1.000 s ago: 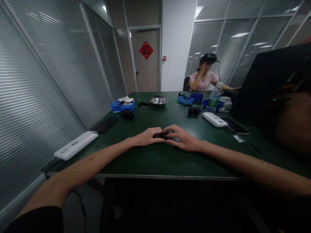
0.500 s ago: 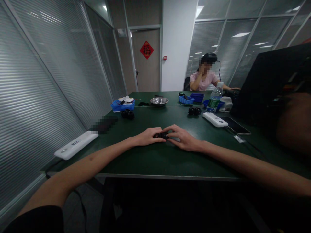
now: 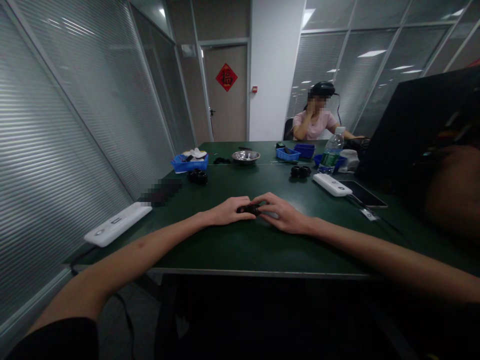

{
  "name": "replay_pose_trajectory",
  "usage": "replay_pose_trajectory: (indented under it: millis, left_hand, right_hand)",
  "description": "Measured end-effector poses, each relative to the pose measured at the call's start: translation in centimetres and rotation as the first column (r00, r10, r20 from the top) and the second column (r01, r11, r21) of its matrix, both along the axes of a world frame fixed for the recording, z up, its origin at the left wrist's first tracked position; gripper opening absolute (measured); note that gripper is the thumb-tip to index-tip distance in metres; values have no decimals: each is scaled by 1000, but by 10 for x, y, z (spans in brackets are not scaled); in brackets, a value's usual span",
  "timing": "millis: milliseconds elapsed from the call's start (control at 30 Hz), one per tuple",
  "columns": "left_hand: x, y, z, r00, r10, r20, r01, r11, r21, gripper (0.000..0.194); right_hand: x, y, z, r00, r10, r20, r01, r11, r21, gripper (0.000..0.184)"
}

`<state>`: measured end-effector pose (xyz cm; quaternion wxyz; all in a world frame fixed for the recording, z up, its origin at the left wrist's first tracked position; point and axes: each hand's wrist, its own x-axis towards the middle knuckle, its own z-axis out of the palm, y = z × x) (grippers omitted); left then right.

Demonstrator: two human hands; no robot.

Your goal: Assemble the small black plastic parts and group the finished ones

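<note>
Low over the green table, both hands meet around a small black object (image 3: 248, 209) with a shiny, uneven surface; its exact kind I cannot make out. My left hand (image 3: 231, 211) has thumb and fingers closed around its left part. From the other side, my right hand (image 3: 282, 214) pinches its right end between thumb and fingertips. The fingers hide much of it. Farther off, a cluster of round black pieces (image 3: 197, 176) lies to the left, and similar round black pieces (image 3: 300, 172) lie to the right.
Across the green table (image 3: 225, 252) stand a metal bowl (image 3: 246, 158), a blue basket (image 3: 190, 162) and a water bottle (image 3: 331, 152). White power banks (image 3: 118, 224) lie left and right, near a phone (image 3: 363, 194). A dark screen (image 3: 420, 115) rises at right; another person (image 3: 317, 120) sits opposite.
</note>
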<state>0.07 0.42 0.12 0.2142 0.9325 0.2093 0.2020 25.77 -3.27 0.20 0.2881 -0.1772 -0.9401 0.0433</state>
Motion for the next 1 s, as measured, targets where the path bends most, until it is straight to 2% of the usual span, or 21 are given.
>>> replay_pose_trajectory:
  millis: [700,1000]
  left_hand:
    - [1,-2,2,1000,-2,-4,2,1000,-6,39]
    - [1,0,0,999,-33,15,33,999,-1,35]
  right_hand:
    - [0,-1,1,1000,-2,7,2,1000,-8,23]
    - [-1,-2,3,1000,-20,-1,20,1000,-7,18]
